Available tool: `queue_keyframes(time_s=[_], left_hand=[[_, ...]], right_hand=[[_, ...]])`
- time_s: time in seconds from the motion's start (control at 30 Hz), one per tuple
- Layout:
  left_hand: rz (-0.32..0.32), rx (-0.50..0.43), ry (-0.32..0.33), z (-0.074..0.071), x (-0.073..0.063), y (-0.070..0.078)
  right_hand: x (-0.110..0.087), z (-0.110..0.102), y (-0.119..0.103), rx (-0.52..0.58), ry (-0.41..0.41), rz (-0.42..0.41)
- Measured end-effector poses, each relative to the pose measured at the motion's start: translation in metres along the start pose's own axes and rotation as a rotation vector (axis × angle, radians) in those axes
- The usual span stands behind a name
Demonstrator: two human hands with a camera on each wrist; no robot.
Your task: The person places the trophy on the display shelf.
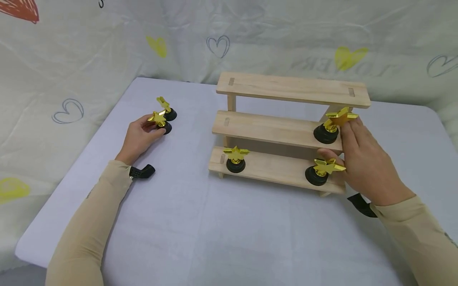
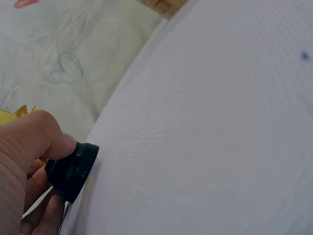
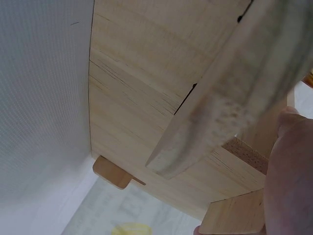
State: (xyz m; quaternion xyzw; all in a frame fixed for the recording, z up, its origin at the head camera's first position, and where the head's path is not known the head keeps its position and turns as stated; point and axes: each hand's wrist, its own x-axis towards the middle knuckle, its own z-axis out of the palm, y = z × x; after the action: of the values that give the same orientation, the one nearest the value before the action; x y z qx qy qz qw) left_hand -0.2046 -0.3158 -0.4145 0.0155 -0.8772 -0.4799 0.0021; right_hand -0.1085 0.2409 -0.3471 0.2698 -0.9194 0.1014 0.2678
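In the head view my left hand (image 1: pixel 137 137) pinches a gold star trophy (image 1: pixel 159 118) near its base at the table's left side. The left wrist view shows my thumb on the black base (image 2: pixel 73 171), which is at the tabletop. A second star trophy (image 1: pixel 170 113) stands just behind it. My right hand (image 1: pixel 368 163) grips the right end of the three-tier wooden shelf (image 1: pixel 275 129), thumb in front below the middle board, fingers along its side. Beside those fingers a star trophy (image 1: pixel 326 134) stands on the middle board. Another trophy (image 1: pixel 317 176) stands below, near the thumb.
On the bottom board's left end stands one more star trophy (image 1: pixel 235 163). The shelf is on a white-covered table (image 1: pixel 243 230). Behind the table hangs a pale cloth (image 1: pixel 272 35) with drawn hearts. A black wrist device (image 1: pixel 142 171) is at the left cuff.
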Motion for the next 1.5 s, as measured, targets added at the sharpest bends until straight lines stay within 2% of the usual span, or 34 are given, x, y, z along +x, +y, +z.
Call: queue_keyframes(time_s=[0.3,0.77,0.9,1.2,1.5], left_hand=[[0.005,0.019,0.003,0.002,0.001,0.002],[-0.027,0.045,0.04,-0.006,-0.011,0.0],[-0.021,0.005,0.044,-0.004,-0.011,0.002],[-0.009,0.007,-0.02,0.007,-0.015,0.023],[0.103,-0.005,-0.029,0.012,-0.019,0.049]], right_hand=[[-0.001,-0.002,0.0,0.002,0.01,0.003],[0.004,0.002,-0.002,-0.003,-0.09,0.051],[0.004,0.005,-0.001,0.0,-0.117,0.071],[0.004,0.008,0.0,-0.003,-0.082,0.044],[0.006,0.008,0.0,0.014,-0.073,0.037]])
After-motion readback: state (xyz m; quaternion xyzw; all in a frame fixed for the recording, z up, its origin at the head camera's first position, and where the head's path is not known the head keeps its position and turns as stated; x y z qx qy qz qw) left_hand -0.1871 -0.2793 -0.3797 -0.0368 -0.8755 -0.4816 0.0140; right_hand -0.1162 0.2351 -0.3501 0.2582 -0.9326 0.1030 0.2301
